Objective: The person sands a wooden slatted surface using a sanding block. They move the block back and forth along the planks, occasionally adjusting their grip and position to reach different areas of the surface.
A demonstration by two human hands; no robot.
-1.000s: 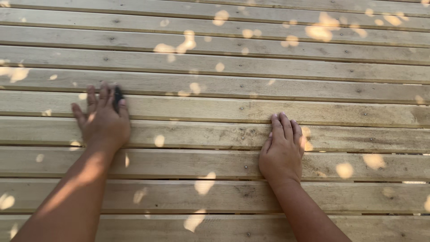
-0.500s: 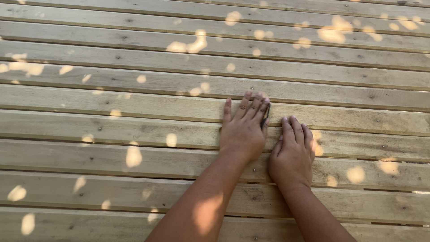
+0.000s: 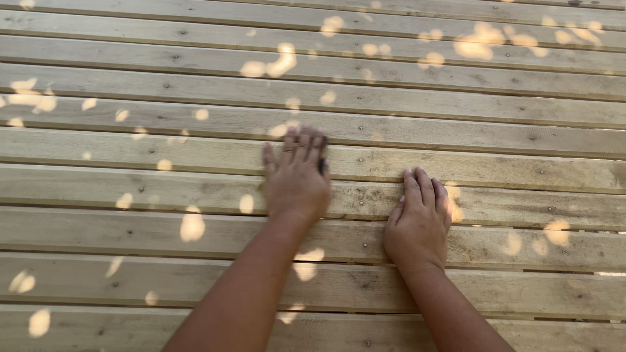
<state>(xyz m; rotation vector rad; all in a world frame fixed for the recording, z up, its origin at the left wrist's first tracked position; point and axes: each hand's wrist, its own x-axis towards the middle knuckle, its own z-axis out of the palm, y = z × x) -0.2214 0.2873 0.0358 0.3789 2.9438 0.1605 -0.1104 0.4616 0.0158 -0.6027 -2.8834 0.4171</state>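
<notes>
My left hand (image 3: 297,182) lies flat on a pale wooden deck plank (image 3: 163,186) with its fingers together, pressing down on a small dark pad (image 3: 323,163). Only a sliver of the pad shows, at the hand's right edge by the fingertips. My right hand (image 3: 417,221) rests flat on the plank one board nearer to me, fingers together and pointing away, with nothing under it that I can see. The two hands are about a hand's width apart.
The deck (image 3: 456,85) is made of long horizontal boards with narrow dark gaps and screw heads (image 3: 362,246). Patches of dappled sunlight are scattered over it. Nothing else lies on the boards in view.
My left hand slid far to the right along the boards until it was beside my right hand, then came back a little to the left. My right hand stayed put.
</notes>
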